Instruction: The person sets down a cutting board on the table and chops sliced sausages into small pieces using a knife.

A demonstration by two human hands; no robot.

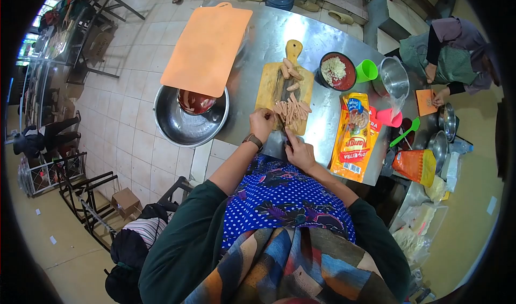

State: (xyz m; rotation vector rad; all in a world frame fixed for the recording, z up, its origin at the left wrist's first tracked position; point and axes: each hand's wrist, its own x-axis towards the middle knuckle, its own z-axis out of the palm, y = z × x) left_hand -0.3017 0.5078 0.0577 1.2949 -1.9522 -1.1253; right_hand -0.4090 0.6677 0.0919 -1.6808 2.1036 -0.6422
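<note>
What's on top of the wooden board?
Thicker sausage-like pieces near the handle; thin strips toward the near end. Can't see the wooden board beneath them, nor its near-left corner, behind the left hand.

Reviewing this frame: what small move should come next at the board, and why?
Probably, the left hand should draw one thick pale-pink piece toward the dark slim knife in the right hand: several such pieces lie toward the handle of the light-brown wooden paddle-shaped board, while thin pale-pink strips lie near the blade.
</note>
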